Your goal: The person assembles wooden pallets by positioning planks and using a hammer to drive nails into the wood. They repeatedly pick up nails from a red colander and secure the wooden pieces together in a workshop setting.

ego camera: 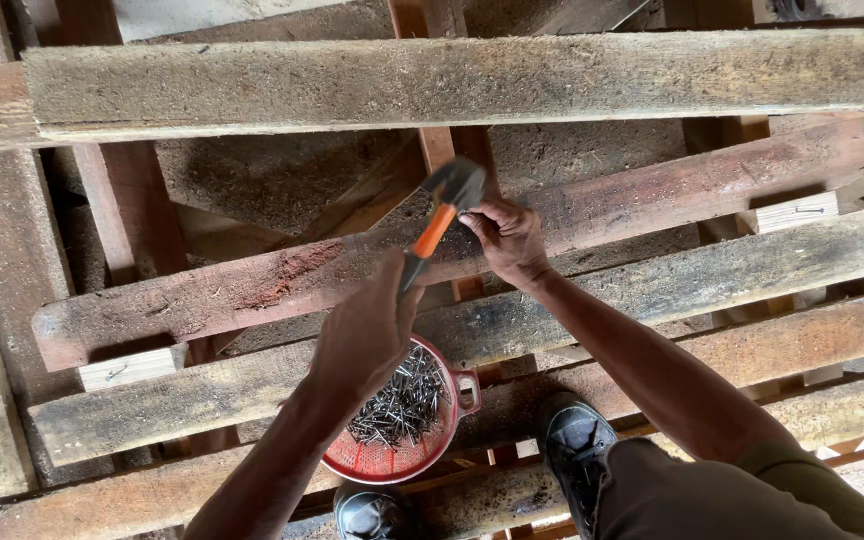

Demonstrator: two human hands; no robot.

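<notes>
Your left hand (pixel 362 335), nearest the lens, has its fingers clenched round the orange-and-black handled hammer (pixel 439 218), its head at 12 o'clock. At 1 o'clock your right hand (pixel 508 238) pinches something too small to tell against the reddish wooden plank (pixel 652 200). At 6 o'clock sits the red plastic basket of steel nails (pixel 402 425).

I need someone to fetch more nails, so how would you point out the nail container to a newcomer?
Start from the wooden pallet of long weathered boards the person stands on. Just under the left hand, which grips the orange-handled hammer, sits a round red basket on the boards. It is the only red, slotted container, heaped with grey nails.
</notes>
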